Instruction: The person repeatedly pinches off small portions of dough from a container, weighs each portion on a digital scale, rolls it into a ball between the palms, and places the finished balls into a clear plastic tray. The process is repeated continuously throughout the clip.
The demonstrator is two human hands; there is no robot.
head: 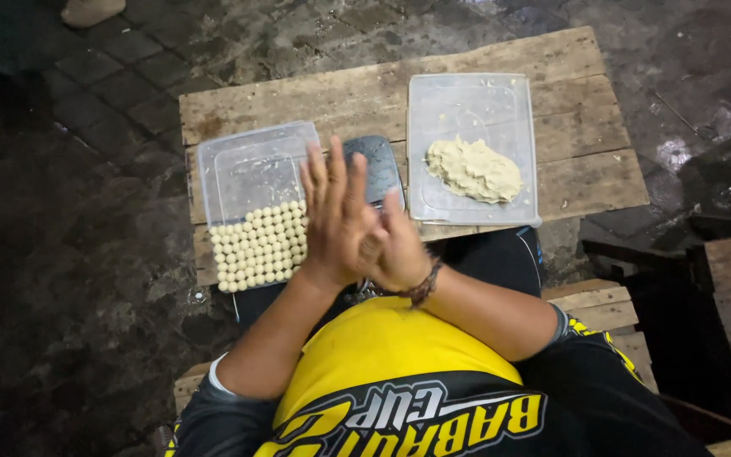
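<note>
The fingers of the left hand were straight and slightly spread, pointing to the far side; its palm was pressed flat against the palm of the right hand, whose fingers were also extended and lay close together; whether anything lay between the two palms could not be told; a beaded bracelet circled the right wrist. Just beyond the hands a small dark scale lay on the wooden board. Just left of the hands stood a clear plastic tray whose near half held rows of small pale dough balls; to the right, well apart from the hands, a second clear tray held a lump of pale dough. The board rested over wet dark paving.
</note>
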